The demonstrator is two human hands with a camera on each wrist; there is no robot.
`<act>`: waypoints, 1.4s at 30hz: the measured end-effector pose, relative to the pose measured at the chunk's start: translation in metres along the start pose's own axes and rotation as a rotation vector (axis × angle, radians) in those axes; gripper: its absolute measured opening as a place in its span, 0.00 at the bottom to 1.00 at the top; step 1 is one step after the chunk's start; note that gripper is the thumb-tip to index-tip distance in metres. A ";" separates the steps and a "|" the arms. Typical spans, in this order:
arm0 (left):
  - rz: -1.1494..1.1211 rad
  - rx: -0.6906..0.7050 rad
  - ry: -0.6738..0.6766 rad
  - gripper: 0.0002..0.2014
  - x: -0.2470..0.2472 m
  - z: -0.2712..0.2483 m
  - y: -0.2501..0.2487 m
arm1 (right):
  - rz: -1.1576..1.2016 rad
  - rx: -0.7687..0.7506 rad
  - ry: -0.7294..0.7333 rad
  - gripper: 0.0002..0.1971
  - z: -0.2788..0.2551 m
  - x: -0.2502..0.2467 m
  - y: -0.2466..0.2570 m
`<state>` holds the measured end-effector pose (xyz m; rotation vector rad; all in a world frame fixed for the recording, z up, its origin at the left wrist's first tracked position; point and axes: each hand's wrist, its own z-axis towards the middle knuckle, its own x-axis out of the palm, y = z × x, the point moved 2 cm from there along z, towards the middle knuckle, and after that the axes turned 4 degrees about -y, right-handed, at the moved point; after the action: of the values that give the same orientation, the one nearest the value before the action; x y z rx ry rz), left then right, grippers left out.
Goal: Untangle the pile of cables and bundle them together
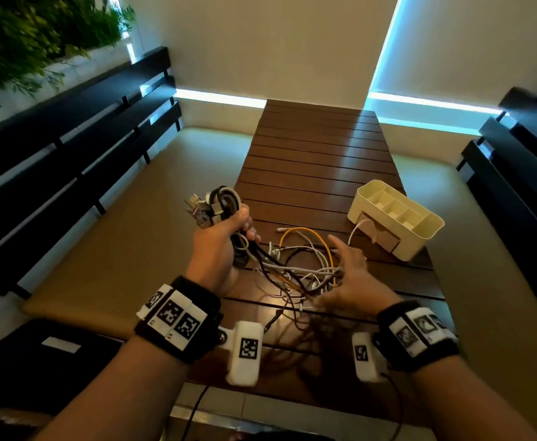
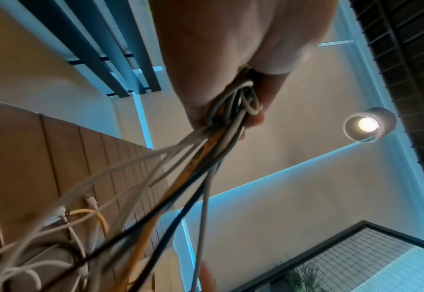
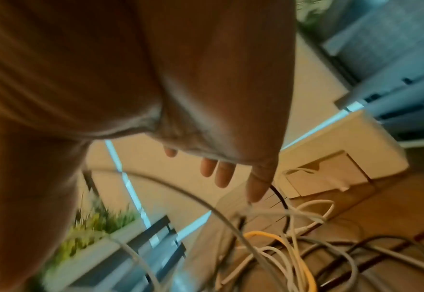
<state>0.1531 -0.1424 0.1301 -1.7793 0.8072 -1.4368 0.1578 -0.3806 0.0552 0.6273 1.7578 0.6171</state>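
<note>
My left hand (image 1: 225, 237) is fisted round a gathered bunch of cables (image 1: 221, 205), held up off the tabletop (image 1: 318, 160). Plug ends stick out above the fist, the loose lengths trail down from under it. Holding them high likely lets the slack hang, so I can see which strands are free and which are still caught.

The trailing strands run down into the tangle (image 1: 308, 268) lying on the tabletop between my two hands: white, grey and black leads, with one yellow cable (image 1: 305, 232) looping up out of the heap. Left wrist view shows the same yellow strand inside my grip, so it is partly collected, partly in the pile.

My right hand (image 1: 353, 278) is open just over the right edge of the tangle, fingers (image 3: 217, 173) spread and straight, holding nothing. I read it as placed to comb or pick out the next strand.

Cream organiser box (image 1: 397, 218) stands to the far right; one white lead (image 1: 357, 229) curls against its drawer front.

Task well short of done: most cable is loose.
</note>
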 end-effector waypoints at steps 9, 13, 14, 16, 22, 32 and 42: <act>-0.069 0.086 0.021 0.06 0.008 0.000 -0.001 | 0.560 0.303 0.412 0.44 -0.049 0.012 0.052; -0.146 0.030 0.182 0.02 0.025 -0.014 0.006 | 0.942 0.314 0.500 0.44 -0.034 0.039 0.073; -0.160 0.008 0.219 0.02 0.028 -0.018 0.009 | 1.044 0.316 0.459 0.43 -0.027 0.040 0.075; -0.182 -0.027 0.262 0.01 0.031 -0.025 0.014 | 1.198 0.319 0.323 0.38 -0.015 0.036 0.078; -0.202 -0.060 0.260 0.03 0.019 -0.033 0.017 | 1.366 0.347 -0.186 0.55 0.010 0.014 0.071; 0.009 0.072 0.093 0.04 -0.005 -0.019 0.017 | 1.201 0.094 -0.264 0.44 0.036 -0.005 0.100; -0.050 0.332 0.214 0.02 0.029 0.001 -0.050 | 1.188 -0.456 -0.163 0.44 0.054 -0.075 0.198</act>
<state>0.1613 -0.1378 0.1870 -1.4211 0.5900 -1.7052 0.2491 -0.2834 0.2287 1.3254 0.8835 1.6458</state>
